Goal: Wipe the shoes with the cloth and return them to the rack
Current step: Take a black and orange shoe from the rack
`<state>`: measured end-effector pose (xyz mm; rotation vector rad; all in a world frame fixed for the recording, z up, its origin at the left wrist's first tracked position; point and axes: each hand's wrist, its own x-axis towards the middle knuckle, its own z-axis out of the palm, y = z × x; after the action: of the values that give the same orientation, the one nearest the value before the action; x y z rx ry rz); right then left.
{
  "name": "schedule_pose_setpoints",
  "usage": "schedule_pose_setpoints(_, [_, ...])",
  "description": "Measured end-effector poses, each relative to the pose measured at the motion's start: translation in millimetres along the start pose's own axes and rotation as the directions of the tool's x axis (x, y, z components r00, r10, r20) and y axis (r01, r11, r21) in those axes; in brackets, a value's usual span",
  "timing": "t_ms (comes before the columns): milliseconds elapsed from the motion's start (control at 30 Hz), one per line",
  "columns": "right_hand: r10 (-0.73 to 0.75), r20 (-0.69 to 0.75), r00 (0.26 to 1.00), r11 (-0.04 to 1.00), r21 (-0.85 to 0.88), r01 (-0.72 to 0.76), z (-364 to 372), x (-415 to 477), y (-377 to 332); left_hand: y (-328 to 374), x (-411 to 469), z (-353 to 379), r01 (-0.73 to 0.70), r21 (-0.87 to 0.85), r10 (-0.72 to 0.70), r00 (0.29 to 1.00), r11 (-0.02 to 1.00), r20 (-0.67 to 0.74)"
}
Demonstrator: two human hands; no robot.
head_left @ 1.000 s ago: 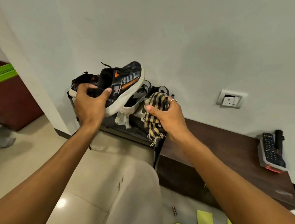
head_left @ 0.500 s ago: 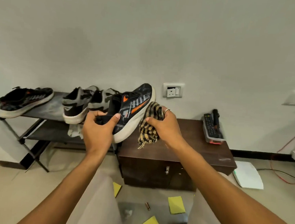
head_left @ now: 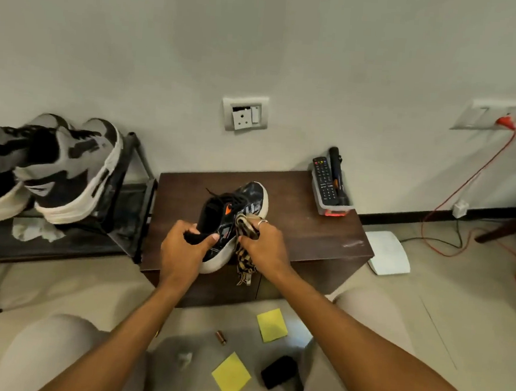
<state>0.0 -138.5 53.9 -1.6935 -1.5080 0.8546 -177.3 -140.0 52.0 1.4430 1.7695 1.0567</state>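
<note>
Head view: I see left hand point(head_left: 184, 251) gripping black shoe point(head_left: 245, 199) at heel, toe pointing toward wall, over brown cabinet point(head_left: 309, 239). Right hand point(head_left: 265, 248) clutches checked cloth point(head_left: 244, 266), pressed against shoe's right side. Grey shoes point(head_left: 76, 175) sit on rack point(head_left: 141, 192), left.

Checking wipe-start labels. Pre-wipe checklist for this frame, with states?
1. Left hand grips shoe at the heel: ok.
2. Right hand holds cloth: ok.
3. Cloth against the shoe's side: ok.
4. Shoe resting on cabinet or held above it: cannot tell.
5. Free spot on rack for the return: cannot tell; grey shoes fill the visible top shelf.
</note>
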Motion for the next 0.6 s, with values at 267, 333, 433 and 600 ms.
schedule_pose_setpoints(267, [0.001,0.126,0.992,0.999,-0.053,0.005,37,38,52,-31,45,36,-0.025,0.137,-0.01,0.968,0.99,0.249])
schedule_pose_setpoints(333, [-0.005,0.135,0.991,0.995,-0.098,0.019,42,46,57,-29,61,33,0.032,0.118,-0.063,0.963,0.993,0.263])
schedule_pose_setpoints(433, [-0.005,0.135,0.991,0.973,-0.227,0.036,50,63,63,-26,82,28,0.117,0.103,-0.141,0.949,0.988,0.28])
schedule_pose_setpoints(600, [-0.062,0.272,0.96,0.978,-0.177,0.113,58,77,61,-31,114,47,0.195,0.204,-0.245,0.935,0.959,0.256])
